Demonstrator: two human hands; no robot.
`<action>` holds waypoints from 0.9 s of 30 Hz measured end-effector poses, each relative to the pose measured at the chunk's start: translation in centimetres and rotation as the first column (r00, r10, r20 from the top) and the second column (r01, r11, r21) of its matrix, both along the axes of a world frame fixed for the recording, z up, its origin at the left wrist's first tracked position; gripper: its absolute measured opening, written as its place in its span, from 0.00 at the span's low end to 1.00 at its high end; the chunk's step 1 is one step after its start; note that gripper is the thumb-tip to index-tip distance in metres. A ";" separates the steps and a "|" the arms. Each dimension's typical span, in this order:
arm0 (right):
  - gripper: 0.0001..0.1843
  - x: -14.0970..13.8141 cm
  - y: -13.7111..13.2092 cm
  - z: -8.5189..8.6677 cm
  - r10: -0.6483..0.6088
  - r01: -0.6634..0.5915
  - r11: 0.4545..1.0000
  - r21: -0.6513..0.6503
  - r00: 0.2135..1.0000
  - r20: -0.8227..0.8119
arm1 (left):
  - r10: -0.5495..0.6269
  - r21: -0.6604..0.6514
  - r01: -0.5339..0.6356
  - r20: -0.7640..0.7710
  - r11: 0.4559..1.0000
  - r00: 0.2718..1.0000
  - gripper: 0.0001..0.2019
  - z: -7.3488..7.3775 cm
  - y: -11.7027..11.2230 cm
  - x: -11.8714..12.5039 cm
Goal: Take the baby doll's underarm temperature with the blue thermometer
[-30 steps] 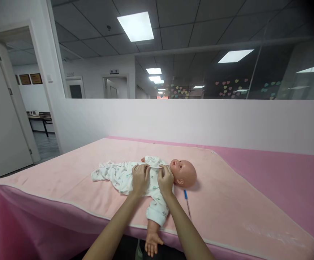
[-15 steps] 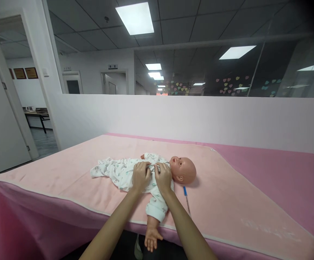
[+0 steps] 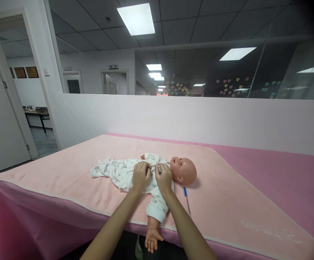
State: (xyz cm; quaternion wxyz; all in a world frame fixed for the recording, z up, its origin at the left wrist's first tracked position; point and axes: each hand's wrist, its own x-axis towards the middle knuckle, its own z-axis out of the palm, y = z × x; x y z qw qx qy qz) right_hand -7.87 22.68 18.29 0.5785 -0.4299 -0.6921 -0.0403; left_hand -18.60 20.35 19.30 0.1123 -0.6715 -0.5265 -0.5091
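Works at a pink-covered worktop (image 3: 276, 169), spread with a peach mat (image 3: 227, 202); has a baby doll (image 3: 153, 183) lying there face-up, with near arm past the front edge, dressed in a white printed garment (image 3: 123, 173); pinches that garment at the chest in the grip of left hand (image 3: 141, 176) and right hand (image 3: 164, 177), held just apart; has a blue-tipped pen (image 3: 187, 200) near the doll's head.

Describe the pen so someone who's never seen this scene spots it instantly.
Start at the pale pink cloth, where a baby doll lies in a white printed suit. On the near side of the doll's smooth, bald head is the slim, blue-capped pen. Its thin, straight shape and blue cap set it apart from the rounded doll.
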 end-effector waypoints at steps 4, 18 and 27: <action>0.11 0.0 0.0 0.0 -0.008 0.008 1.000 -0.009 1.000 0.005 | -0.029 -0.005 0.030 0.024 1.000 0.999 0.05 0.0 0.0 0.0; 0.09 -0.3 -0.3 0.0 -0.056 0.052 0.998 0.032 0.989 0.137 | -0.119 -0.040 0.132 0.230 0.990 0.966 0.04 -0.7 0.2 -0.1; 0.10 -0.4 -0.4 0.0 -0.133 0.104 0.988 0.118 0.951 0.280 | -0.159 -0.045 0.175 0.243 0.984 0.957 0.06 -0.3 0.0 -0.1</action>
